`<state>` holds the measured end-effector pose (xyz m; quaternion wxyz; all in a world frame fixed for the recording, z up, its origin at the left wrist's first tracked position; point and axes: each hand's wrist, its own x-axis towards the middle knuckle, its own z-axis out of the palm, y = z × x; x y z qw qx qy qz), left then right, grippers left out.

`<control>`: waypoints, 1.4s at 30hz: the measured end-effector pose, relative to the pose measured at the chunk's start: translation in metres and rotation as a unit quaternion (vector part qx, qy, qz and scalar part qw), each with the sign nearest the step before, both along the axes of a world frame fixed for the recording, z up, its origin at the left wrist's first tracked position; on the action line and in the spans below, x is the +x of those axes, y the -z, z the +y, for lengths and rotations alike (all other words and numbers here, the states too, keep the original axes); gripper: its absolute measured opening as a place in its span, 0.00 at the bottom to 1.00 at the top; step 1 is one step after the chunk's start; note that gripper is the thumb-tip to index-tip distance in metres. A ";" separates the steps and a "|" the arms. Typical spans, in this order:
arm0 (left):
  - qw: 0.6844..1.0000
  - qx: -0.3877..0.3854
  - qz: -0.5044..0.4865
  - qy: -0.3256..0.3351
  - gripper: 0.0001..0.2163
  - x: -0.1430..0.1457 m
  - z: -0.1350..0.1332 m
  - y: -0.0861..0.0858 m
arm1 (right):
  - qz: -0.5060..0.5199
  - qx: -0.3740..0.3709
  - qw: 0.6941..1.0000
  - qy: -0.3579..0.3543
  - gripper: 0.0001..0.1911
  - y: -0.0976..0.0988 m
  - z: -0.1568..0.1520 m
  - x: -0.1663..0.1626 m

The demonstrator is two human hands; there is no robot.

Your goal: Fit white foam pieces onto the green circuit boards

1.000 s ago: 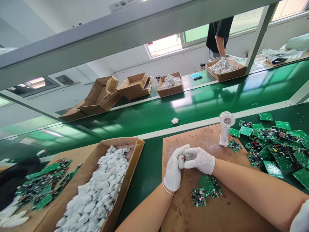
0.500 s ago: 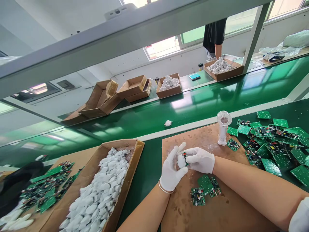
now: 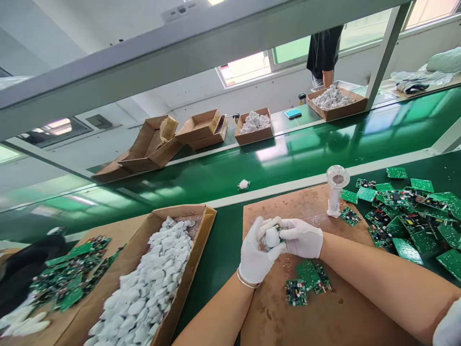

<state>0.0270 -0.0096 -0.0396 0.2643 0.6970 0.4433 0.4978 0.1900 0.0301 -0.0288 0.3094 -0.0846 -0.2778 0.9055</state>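
Observation:
My left hand (image 3: 256,253), in a white glove, curls around a small circuit board (image 3: 278,227) with a white putty-like lump (image 3: 272,237) against it. My right hand (image 3: 302,239), also gloved, pinches the board from the right, its fingertips partly hiding it. Both hands are above a brown cardboard sheet (image 3: 288,322). Several green boards (image 3: 297,291) lie on the sheet just below the hands. A clear plastic bottle-like container (image 3: 334,194) with a wide round top stands behind my right hand.
An open carton (image 3: 211,216) full of white lumps (image 3: 144,288) stands at the left. Loose circuit boards are heaped at right (image 3: 406,206) and far left (image 3: 77,269). One board with a lump (image 3: 244,184) sits on the green conveyor belt (image 3: 201,185). A person (image 3: 325,55) stands beyond.
My left fingers and thumb have closed in around the lump and board. My hands are closer together, and the board on the belt has shifted slightly left.

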 end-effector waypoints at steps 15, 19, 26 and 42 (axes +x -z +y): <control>0.965 0.173 0.191 -0.045 0.21 0.001 0.012 -0.021 | -0.165 0.054 0.977 0.124 0.17 0.000 -0.003 -0.006; 0.971 0.149 0.180 -0.042 0.24 0.001 0.010 -0.021 | -0.098 0.020 0.992 0.080 0.15 0.001 0.000 -0.002; 0.981 0.091 0.151 -0.076 0.24 0.000 0.003 -0.019 | -0.041 -0.026 0.998 0.029 0.15 0.004 0.004 0.000; 0.984 0.057 0.133 -0.100 0.25 0.010 -0.007 -0.013 | -0.319 0.181 0.911 0.188 0.29 -0.002 -0.012 -0.012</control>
